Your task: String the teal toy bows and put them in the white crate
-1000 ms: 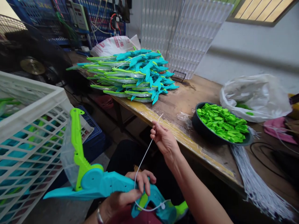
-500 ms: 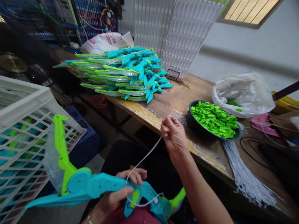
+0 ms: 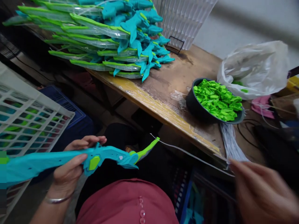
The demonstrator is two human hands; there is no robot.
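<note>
I see the wooden workbench (image 3: 173,90) as the biggest thing here, and I place the rest from it. On its far end lies a tall heap of teal-and-green toy bows (image 3: 105,40) in clear wrap, with a ribbed clear plastic sheet (image 3: 187,18) standing behind the heap. A crumpled clear plastic bag (image 3: 254,70) sits at the bench's right end, and just in front of the bag stands a dark bowl (image 3: 193,109) filled with small green plastic pieces (image 3: 217,99). A bundle of white cords (image 3: 230,143) hangs over the bench's near edge below the bowl. Left of the bench, down at floor level, is a white lattice crate (image 3: 28,115). In front of the bench, over my lap, my left hand (image 3: 70,165) is wrapped around the middle of a teal toy bow (image 3: 70,157), held level with its green tip toward the bench. A white string (image 3: 191,155) runs taut from that tip to my right hand (image 3: 261,193), low at the bench's near right corner; it is blurred, fingers drawn together at the string's end, though I cannot tell how firmly they pinch.
</note>
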